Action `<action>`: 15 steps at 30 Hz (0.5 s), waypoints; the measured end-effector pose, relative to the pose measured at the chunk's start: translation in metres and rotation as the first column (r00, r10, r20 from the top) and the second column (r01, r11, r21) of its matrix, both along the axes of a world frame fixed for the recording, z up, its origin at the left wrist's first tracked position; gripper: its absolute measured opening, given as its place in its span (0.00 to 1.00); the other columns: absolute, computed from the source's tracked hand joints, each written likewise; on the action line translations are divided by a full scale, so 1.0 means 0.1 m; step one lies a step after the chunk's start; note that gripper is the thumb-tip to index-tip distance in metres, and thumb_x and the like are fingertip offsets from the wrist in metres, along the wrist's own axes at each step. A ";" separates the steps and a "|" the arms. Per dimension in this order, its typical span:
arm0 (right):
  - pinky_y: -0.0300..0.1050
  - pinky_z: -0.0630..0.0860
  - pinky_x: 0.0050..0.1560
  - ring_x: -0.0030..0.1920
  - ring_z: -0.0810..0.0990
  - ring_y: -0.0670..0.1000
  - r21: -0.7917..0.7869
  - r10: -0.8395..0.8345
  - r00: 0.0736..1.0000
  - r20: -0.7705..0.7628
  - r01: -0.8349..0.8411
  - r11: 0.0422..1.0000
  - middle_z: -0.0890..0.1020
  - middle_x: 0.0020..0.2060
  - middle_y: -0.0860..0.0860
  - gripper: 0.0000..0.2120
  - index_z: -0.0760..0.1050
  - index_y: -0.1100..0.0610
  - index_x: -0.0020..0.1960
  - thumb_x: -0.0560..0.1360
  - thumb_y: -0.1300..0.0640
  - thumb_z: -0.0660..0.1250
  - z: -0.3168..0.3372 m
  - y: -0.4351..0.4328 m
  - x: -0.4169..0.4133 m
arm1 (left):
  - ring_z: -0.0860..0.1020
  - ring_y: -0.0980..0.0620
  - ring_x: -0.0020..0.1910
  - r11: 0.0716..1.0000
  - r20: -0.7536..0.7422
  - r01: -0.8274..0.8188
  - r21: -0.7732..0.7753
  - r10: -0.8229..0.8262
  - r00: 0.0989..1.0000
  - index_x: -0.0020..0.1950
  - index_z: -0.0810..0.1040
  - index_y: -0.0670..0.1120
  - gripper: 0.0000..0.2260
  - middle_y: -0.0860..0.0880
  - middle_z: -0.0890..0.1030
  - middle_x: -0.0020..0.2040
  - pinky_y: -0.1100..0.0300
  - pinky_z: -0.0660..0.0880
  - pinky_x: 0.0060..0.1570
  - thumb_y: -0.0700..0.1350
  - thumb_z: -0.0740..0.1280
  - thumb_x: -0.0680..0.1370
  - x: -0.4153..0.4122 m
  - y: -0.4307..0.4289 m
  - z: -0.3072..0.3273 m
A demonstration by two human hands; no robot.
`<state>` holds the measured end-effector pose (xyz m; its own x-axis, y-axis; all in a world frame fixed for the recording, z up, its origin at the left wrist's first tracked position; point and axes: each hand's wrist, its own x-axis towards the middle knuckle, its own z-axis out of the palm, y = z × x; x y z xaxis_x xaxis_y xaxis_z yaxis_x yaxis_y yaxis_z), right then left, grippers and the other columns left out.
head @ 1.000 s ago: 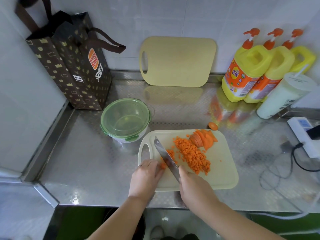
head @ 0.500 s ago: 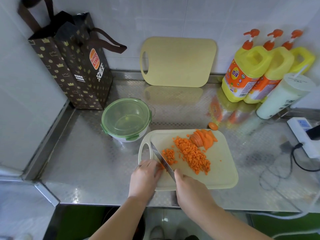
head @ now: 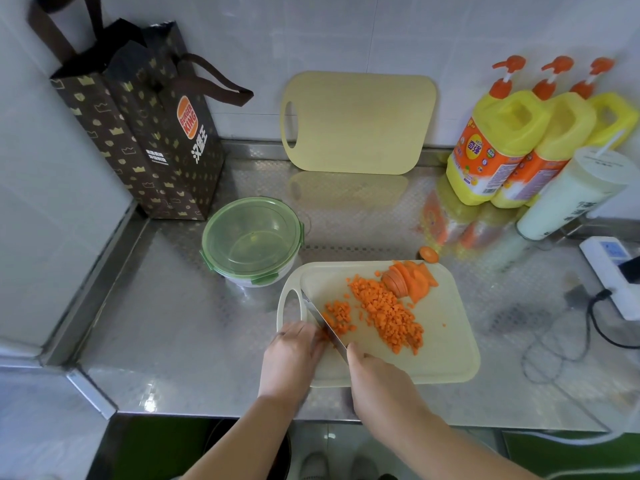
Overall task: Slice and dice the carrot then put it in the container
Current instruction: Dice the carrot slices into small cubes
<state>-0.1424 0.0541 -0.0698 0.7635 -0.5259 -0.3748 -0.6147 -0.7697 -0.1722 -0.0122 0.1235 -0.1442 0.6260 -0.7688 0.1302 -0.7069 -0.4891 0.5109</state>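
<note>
"BURGER KING" logo and "汉堡王" on the brown paper bag

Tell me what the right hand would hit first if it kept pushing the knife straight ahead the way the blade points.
Probably the cutting board's handle loop, then the lidded container beyond; depth is unclear.

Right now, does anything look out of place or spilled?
One carrot end lies off the cutting board, on the steel counter just behind it. The container is lidded.
</note>
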 end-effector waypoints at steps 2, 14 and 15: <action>0.44 0.66 0.41 0.55 0.79 0.56 0.014 0.000 1.000 -0.002 0.000 1.000 0.76 0.60 0.55 0.28 0.53 0.60 0.74 0.77 0.66 0.58 0.00 -0.01 0.00 | 0.77 0.48 0.38 1.000 -0.004 0.002 0.008 -0.002 1.000 0.38 0.77 0.46 0.08 0.51 0.77 0.36 0.62 0.66 0.31 0.47 0.73 0.72 0.01 0.00 0.00; 0.45 0.66 0.37 0.45 0.80 0.56 0.088 -0.142 0.985 0.096 0.134 0.987 0.79 0.45 0.54 0.13 0.62 0.55 0.65 0.81 0.57 0.54 0.00 -0.41 -0.22 | 0.77 0.52 0.43 0.993 -0.111 0.107 0.056 -0.101 0.989 0.44 0.79 0.51 0.04 0.53 0.79 0.41 0.62 0.71 0.43 0.48 0.73 0.72 -0.11 -0.21 0.08; 0.46 0.66 0.36 0.43 0.79 0.56 0.105 -0.136 0.984 0.119 0.124 0.987 0.79 0.43 0.53 0.11 0.63 0.54 0.62 0.81 0.55 0.53 0.02 -0.46 -0.25 | 0.77 0.52 0.46 0.992 -0.196 0.109 0.070 -0.093 0.976 0.47 0.80 0.50 0.04 0.53 0.79 0.44 0.60 0.72 0.47 0.48 0.70 0.75 -0.13 -0.23 0.12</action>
